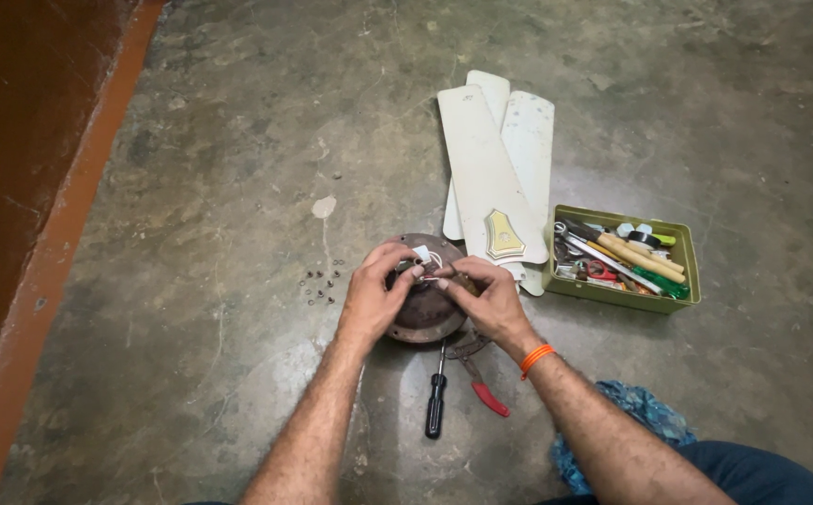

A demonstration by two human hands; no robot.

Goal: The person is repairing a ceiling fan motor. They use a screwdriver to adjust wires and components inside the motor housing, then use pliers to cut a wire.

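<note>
A round, rusty brown fan motor housing [425, 313] lies on the concrete floor. My left hand [375, 295] pinches white wires with a small white connector [421, 252] at the motor's top. My right hand [490, 297], an orange band on its wrist, grips the motor's centre where the wires come out. Both hands meet over the motor.
Three white fan blades [490, 159] lie stacked behind the motor. A green box of tools [626, 257] sits to the right. A black-handled screwdriver [436, 397] and red-handled pliers [481, 379] lie in front. Several small screws [320, 285] rest to the left; blue cloth [640, 411] near my knee.
</note>
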